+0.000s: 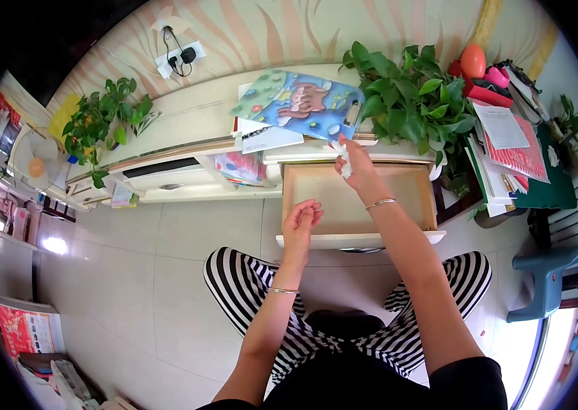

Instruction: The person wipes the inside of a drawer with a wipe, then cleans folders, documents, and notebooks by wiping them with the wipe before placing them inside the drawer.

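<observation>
An open drawer [350, 195] extends from the white cabinet, with nothing seen inside it. My right hand [359, 167] is closed on a crumpled white tissue [345, 164] above the drawer's back edge, close to the clipboard. Over the drawer's left side is my left hand [302, 220], its fingers loosely curled and partly hidden; whether it holds anything small is unclear. A blue and green clipboard [309, 102] with a cartoon picture lies on the cabinet top, papers [272, 139] sticking out under it.
Leafy plants [408, 96] stand right of the clipboard and at the cabinet's left end [108, 119]. Papers and folders [507, 147] are piled at the right, above a blue stool [545, 280]. A power strip [179, 59] is on the wall.
</observation>
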